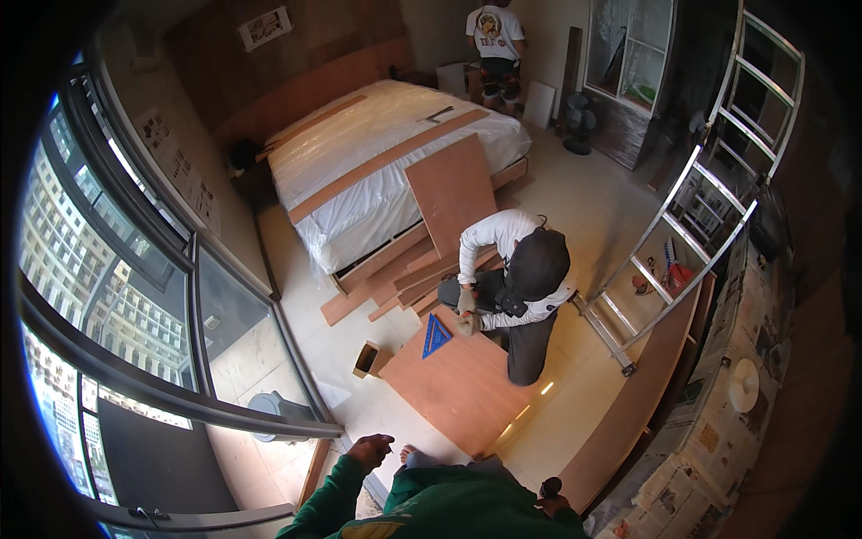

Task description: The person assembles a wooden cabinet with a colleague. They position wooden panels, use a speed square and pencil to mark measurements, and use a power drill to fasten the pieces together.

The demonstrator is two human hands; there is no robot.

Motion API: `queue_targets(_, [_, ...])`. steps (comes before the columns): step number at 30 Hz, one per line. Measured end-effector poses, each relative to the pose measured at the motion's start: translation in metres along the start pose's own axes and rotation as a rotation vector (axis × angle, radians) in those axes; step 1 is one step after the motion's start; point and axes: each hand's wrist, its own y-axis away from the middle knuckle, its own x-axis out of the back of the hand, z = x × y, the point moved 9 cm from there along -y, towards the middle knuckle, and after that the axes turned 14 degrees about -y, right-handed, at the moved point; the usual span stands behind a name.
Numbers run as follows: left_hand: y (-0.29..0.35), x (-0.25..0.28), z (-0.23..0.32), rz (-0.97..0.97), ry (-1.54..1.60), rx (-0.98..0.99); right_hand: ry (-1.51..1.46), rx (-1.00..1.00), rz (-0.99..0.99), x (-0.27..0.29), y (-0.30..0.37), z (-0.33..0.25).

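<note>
My left hand (368, 453), at the end of a green sleeve, is raised with its fingers pinched together; what they hold, if anything, is too small to name. At the lower right my right hand (563, 512) is closed round a dark, round-ended object (550, 487), mostly hidden. Ahead of my feet a reddish-brown wooden panel (458, 395) lies on the floor. A blue triangular square (435, 337) rests on its far part. A co-worker in a cap (539, 265) kneels at its far right edge, gloved hands together beside the square.
Several boards (386, 292) lie by a plastic-covered bed (359, 162), with another panel (449, 193) leaning on it. A small open box (366, 359) stands left of the panel. A ladder (691, 234) and newspaper-covered surface (709, 431) line the right; a second person (496, 45) stands far back.
</note>
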Motion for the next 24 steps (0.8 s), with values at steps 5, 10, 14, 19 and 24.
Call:
queue_targets(5, [0.008, -0.032, 0.042, -0.272, 0.849, 0.391, 0.456, 0.545, -0.014, 0.0, -0.057, 0.065])
queue_targets(10, [0.02, -0.021, 0.081, -0.305, 0.752, 0.443, 0.256, 0.188, 0.106, 0.022, -0.053, 0.094])
queue_targets(14, [0.033, -0.014, 0.055, -0.258, 0.798, 0.428, -0.148, 0.021, 0.053, -0.003, 0.007, 0.031])
queue_targets(19, [0.019, -0.057, 0.005, -0.306, 0.769, 0.471, -0.278, -0.068, 0.15, 0.007, 0.053, -0.006])
queue_targets(24, [0.033, -0.1, -0.069, -0.472, 0.372, 0.437, -0.026, -0.046, 0.147, -0.012, 0.082, -0.027])
